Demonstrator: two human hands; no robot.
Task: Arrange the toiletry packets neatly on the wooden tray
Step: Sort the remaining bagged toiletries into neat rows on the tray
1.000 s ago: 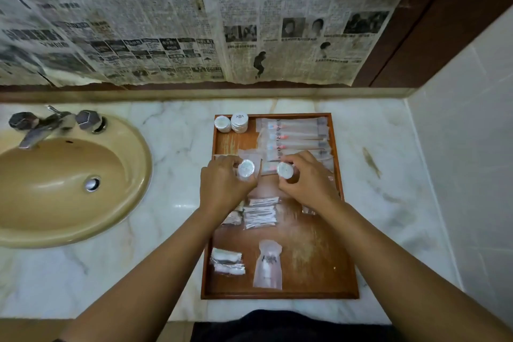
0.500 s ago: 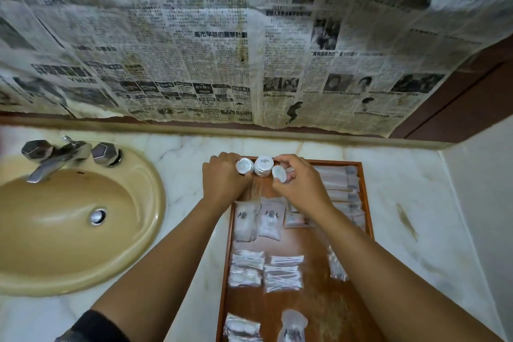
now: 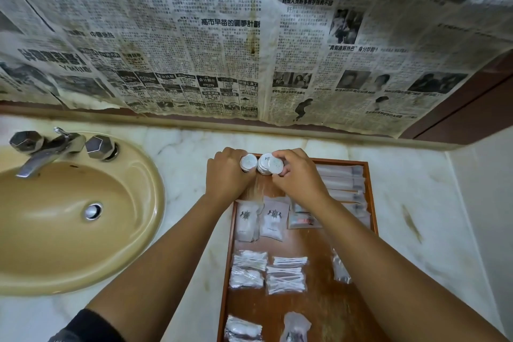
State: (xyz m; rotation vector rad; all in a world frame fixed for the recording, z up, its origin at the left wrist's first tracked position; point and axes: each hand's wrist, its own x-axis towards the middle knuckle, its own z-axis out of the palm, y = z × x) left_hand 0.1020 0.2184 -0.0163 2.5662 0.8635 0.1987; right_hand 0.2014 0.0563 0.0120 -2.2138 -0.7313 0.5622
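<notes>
The left hand [image 3: 226, 175] grips a small round white-lidded plastic pot [image 3: 249, 161], its fingers curled round the pot's wall, at the far left corner of the rectangular brown wooden tray [image 3: 372, 191]. Whether this pot is set down or lifted cannot be told. The right hand [image 3: 298, 178] pinches a second round white-lidded pot [image 3: 276, 165] by its edge and holds it tilted against a short stack of like round pots [image 3: 263, 165], which stands between the two sets of fingers. As a judgement, the pots are rigid, light and smooth. Take hold across the side wall, not the lid: a stacked pot is likely to slide off its neighbour if pushed at the top. What the pots contain is hidden. Just nearer the person than the fingers lie two frosted flat sachets with a dark emblem [image 3: 245, 221]; these look soft, thin and slippery, and are best lifted by a sealed edge. To the right of the right-hand fingers, long clear-wrapped packets [image 3: 341, 183] lie side by side against the tray's right rim; their contents cannot be read. Well nearer the person than the fingers lie clear bags of white cotton swabs [image 3: 286, 276]. These look light and crinkly, with loose contents, so support them flat. The tray rests on the white marble tabletop [image 3: 183, 164], with the beige oval basin [image 3: 69, 216] well left of the left-hand fingers.
</notes>
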